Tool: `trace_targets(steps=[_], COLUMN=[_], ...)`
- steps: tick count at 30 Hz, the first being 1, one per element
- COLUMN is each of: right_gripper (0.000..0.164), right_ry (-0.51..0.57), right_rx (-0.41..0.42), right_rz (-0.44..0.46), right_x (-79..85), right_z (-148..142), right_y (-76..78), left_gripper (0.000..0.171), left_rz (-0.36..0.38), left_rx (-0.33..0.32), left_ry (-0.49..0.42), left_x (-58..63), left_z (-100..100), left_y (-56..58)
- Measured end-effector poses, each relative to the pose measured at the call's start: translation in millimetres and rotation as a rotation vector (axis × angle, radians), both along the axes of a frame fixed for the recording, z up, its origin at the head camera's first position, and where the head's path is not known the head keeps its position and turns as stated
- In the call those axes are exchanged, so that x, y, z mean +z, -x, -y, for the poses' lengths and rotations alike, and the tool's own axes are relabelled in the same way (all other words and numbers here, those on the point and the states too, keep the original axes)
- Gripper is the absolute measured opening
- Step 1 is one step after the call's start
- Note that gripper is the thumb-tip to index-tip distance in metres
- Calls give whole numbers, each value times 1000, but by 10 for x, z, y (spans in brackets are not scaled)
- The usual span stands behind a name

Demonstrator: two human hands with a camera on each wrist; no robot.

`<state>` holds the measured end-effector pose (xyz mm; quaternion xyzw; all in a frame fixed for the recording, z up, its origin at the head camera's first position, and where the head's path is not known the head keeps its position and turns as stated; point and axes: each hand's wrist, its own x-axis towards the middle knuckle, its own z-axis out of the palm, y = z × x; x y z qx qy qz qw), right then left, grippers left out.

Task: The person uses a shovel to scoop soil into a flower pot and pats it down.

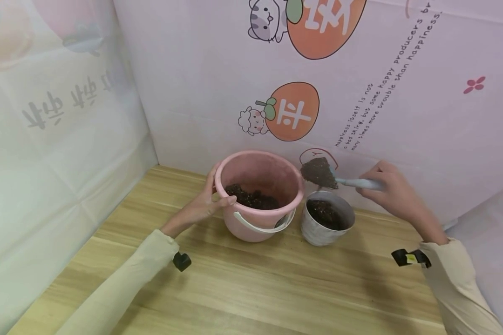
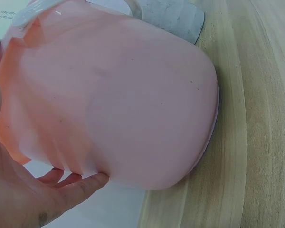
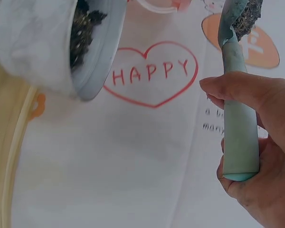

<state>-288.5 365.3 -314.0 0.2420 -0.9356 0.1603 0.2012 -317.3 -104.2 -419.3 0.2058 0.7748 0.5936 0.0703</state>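
Note:
A pink bucket (image 1: 255,225) with dark soil (image 1: 251,197) low inside stands on the table. My left hand (image 1: 211,197) holds its left side near the rim; in the left wrist view the fingers (image 2: 83,187) press against the bucket's wall (image 2: 152,104). In my right hand (image 1: 387,188) is a small trowel, gripped by its pale blue-green handle (image 3: 240,128). A heap of dark soil (image 1: 319,172) lies on the trowel's blade, raised above the white marbled flowerpot (image 1: 320,235). Soil also fills part of that pot, just right of the bucket.
The wooden table (image 1: 234,288) meets a printed pink-white wall sheet (image 1: 193,93) close behind the bucket and pot. Another white sheet (image 1: 67,163) closes the left side. The bucket's white carrying handle (image 1: 260,229) hangs down its front.

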Motion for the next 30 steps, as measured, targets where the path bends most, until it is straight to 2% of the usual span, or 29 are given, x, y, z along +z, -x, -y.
trace_targets(steps=[9, 17, 23, 30], right_gripper=[13, 10, 10, 10], right_ry=[-29, -56, -72, -112], right_rx=[-32, -72, -59, -71], right_rz=[39, 118, 118, 123], right_x=[-164, -384, -502, -544], right_z=[-352, -620, -695, -681], right_y=[-67, -114, -114, -143], left_gripper=[114, 114, 114, 116], left_rz=[7, 15, 19, 26], left_rx=[-2, 2, 2, 2], left_ry=[4, 16, 17, 14], left_x=[-13, 0, -5, -7], left_z=[0, -5, 0, -5], left_y=[7, 18, 22, 26])
